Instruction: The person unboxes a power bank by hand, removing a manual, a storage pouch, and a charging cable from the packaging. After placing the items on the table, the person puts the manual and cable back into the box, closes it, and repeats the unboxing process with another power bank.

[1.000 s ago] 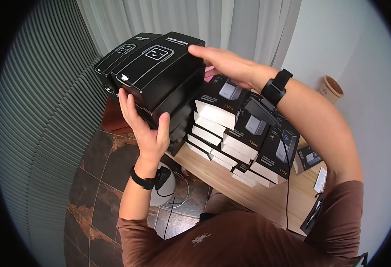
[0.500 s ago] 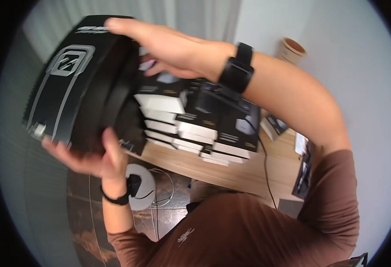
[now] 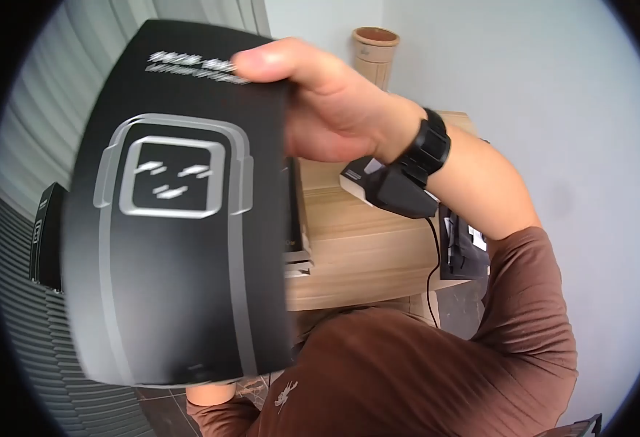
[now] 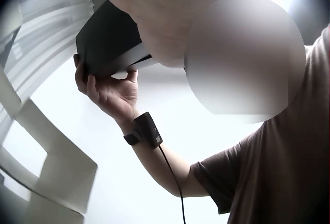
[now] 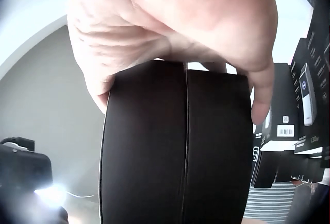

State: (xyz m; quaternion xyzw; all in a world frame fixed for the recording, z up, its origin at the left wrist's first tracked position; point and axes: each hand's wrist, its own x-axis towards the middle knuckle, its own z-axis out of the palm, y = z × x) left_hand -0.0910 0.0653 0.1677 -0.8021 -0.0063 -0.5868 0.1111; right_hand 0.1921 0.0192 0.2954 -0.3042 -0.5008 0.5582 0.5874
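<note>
Two black boxes pressed together fill the middle of the right wrist view (image 5: 147, 147); in the head view the front one (image 3: 167, 291) shows a printed smiling face. At their upper end my right hand (image 3: 327, 102) grips both, thumb on the printed face and fingers round the other side. The boxes hide my left hand in the head view, leaving only its forearm at their lower edge. Across the top of the left wrist view my left palm (image 4: 165, 7) looms large beside the dark box (image 4: 108, 41); how its fingers lie is not visible.
A wooden table (image 3: 364, 255) stands behind the boxes, with a small box (image 3: 356, 178) and a dark packet (image 3: 462, 251) on its right. A clay pot (image 3: 375, 54) is at the back. Another black box (image 3: 48, 237) stands at left. A cable hangs from my right wrist.
Both hands have lifted the black boxes away from the stacks and brought them close to the head camera, the printed face now turned towards it. The view has swung across the table.
</note>
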